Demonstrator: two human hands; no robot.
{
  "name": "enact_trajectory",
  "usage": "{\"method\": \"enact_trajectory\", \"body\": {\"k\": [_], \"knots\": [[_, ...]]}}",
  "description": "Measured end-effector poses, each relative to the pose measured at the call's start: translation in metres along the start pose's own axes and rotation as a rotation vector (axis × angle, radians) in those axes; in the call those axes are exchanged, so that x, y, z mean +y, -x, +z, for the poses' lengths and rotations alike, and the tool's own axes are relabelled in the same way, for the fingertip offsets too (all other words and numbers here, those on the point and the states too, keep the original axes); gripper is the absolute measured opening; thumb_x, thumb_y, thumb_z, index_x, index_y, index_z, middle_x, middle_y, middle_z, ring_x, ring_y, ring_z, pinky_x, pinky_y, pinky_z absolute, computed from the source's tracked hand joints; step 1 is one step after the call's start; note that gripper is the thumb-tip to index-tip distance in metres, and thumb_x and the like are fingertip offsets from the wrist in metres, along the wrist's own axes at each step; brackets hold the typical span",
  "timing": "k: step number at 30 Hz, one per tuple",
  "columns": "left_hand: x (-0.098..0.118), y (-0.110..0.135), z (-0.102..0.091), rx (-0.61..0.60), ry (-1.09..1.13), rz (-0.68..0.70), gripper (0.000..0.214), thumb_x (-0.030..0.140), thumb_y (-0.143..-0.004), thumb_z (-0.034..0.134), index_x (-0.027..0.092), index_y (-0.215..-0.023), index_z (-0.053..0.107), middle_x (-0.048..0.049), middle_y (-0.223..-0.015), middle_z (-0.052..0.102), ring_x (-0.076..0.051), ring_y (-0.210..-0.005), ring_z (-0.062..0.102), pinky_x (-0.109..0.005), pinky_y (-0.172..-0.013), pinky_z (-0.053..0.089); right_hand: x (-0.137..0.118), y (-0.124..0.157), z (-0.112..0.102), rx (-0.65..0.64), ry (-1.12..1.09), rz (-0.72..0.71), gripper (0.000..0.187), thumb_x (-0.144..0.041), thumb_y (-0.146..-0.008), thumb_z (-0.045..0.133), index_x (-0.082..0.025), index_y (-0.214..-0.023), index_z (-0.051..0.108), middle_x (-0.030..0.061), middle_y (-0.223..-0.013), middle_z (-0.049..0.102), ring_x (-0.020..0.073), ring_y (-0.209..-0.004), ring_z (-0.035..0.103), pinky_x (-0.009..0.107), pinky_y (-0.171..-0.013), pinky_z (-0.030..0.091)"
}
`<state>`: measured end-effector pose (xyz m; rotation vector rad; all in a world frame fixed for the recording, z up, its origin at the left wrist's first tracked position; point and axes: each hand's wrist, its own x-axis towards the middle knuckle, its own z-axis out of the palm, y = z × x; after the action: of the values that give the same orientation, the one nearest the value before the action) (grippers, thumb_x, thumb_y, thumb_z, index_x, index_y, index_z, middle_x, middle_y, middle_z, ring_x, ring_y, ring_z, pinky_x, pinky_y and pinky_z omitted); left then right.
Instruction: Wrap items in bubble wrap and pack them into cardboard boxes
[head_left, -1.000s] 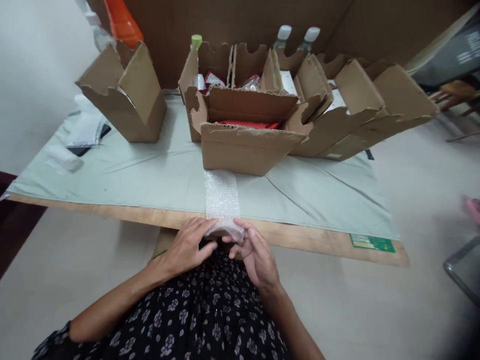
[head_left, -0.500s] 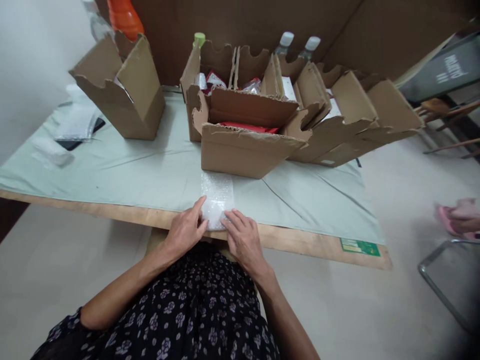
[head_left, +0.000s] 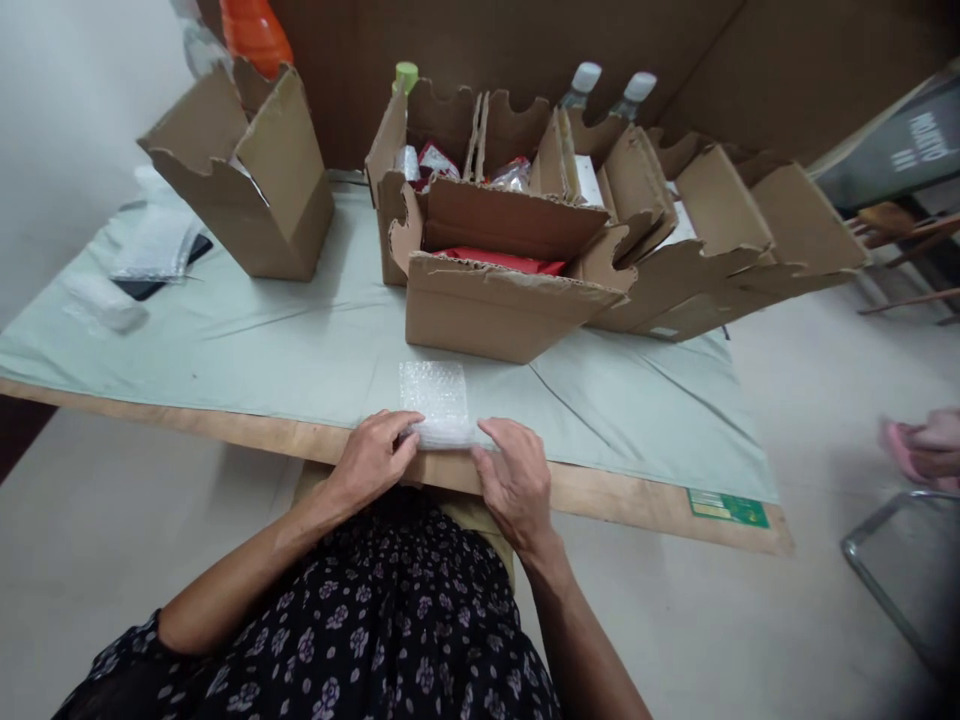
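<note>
A strip of clear bubble wrap (head_left: 433, 386) lies on the cloth at the table's front edge. Its near end is folded or rolled into a thicker layer, and whether anything is inside I cannot tell. My left hand (head_left: 375, 455) has its thumb and index finger closed on the left end of that fold. At the right end is my right hand (head_left: 516, 475), its thumb and fingers apart, curved beside the wrap without visibly gripping it. Just beyond the strip stands a cardboard box (head_left: 502, 310) with a red packet (head_left: 499, 261) in it.
Several open cardboard boxes (head_left: 675, 290) stand in a row behind. Another box (head_left: 277, 235) stands to the left, near stacked bubble wrap pieces (head_left: 154, 245) and a dark flat object. Bottles are at the back. A metal-framed chair (head_left: 885, 580) and a person's foot (head_left: 926, 450) are at right.
The strip's near end has been folded away from me, so the strip is shorter and thicker in front. My right hand has shifted right, off the wrap's top; the left fingers now reach over the fold.
</note>
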<state>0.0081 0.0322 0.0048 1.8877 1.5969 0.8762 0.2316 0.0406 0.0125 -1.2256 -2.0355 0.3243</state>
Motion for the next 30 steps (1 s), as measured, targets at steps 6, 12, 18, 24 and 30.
{"method": "enact_trajectory", "body": {"k": [6,12,18,24,30], "knots": [[-0.004,-0.013,0.005,-0.01,-0.089,-0.026,0.026,0.021,-0.092,0.061,0.02,-0.115,0.073,-0.0098,-0.112,0.079,-0.026,-0.096,0.074,-0.044,-0.092,0.061,0.001,0.003,0.009,-0.183,0.123,-0.155,0.03,-0.016,-0.098,0.058,-0.025,-0.123,0.07,0.0074,-0.132,0.073,0.0304,-0.131,0.06,0.048,-0.101,0.047],[0.004,0.006,-0.008,0.159,-0.219,0.189,0.032,0.027,-0.095,0.065,0.017,-0.126,0.066,-0.0157,-0.128,0.068,-0.03,-0.118,0.064,-0.049,-0.099,0.056,0.006,-0.017,0.018,-0.273,0.12,-0.169,0.027,-0.014,-0.102,0.052,-0.023,-0.12,0.071,0.0061,-0.115,0.078,0.0276,-0.121,0.064,0.047,-0.1,0.045],[-0.005,0.004,-0.01,0.091,-0.188,0.245,0.021,0.013,-0.098,0.055,0.019,-0.113,0.068,-0.0074,-0.102,0.075,-0.024,-0.097,0.067,-0.043,-0.088,0.054,0.003,-0.025,0.011,-0.266,0.039,-0.111,0.027,-0.023,-0.105,0.052,-0.02,-0.127,0.067,0.0086,-0.116,0.076,0.0257,-0.108,0.066,0.043,-0.095,0.049],[-0.016,-0.027,-0.002,0.194,-0.214,0.129,0.023,0.023,-0.097,0.057,0.014,-0.114,0.071,-0.0122,-0.104,0.073,-0.027,-0.096,0.066,-0.046,-0.089,0.053,0.006,-0.028,0.02,-0.233,0.204,-0.176,0.032,-0.021,-0.1,0.059,-0.02,-0.131,0.067,0.0134,-0.138,0.067,0.0321,-0.13,0.056,0.048,-0.103,0.045],[0.0,-0.002,-0.015,0.239,0.353,-0.313,0.037,0.04,-0.091,0.066,0.016,-0.119,0.068,-0.0083,-0.101,0.071,-0.02,-0.087,0.066,-0.035,-0.078,0.057,0.018,-0.039,0.038,-0.217,0.038,-0.015,0.028,-0.021,-0.102,0.056,-0.021,-0.124,0.071,0.0096,-0.122,0.076,0.0281,-0.118,0.065,0.046,-0.099,0.048]]}}
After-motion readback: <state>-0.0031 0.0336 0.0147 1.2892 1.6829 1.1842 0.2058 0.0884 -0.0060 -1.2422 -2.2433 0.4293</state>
